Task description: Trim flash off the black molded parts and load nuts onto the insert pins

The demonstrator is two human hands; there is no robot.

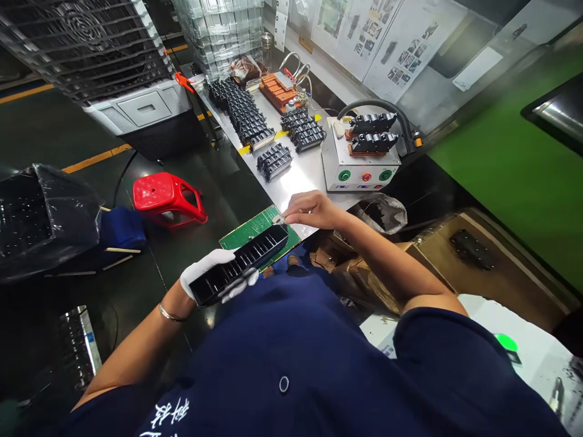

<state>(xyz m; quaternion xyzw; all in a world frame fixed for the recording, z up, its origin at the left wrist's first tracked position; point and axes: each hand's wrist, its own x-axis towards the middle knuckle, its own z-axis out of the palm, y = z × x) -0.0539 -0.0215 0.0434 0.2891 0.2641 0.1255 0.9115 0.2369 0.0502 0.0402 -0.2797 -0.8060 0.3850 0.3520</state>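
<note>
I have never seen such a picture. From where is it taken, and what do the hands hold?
No robot here: a camera on a person's head looks down past their blue shirt. The gloved left hand holds a long black slotted part. The bare right hand pinches a small pale thing, too unclear to identify, at the part's far end. A green board shows underneath. On the metal table are groups of black pieces and a white box with buttons.

a red stool stands on dark, yellow-lined floor.
</note>
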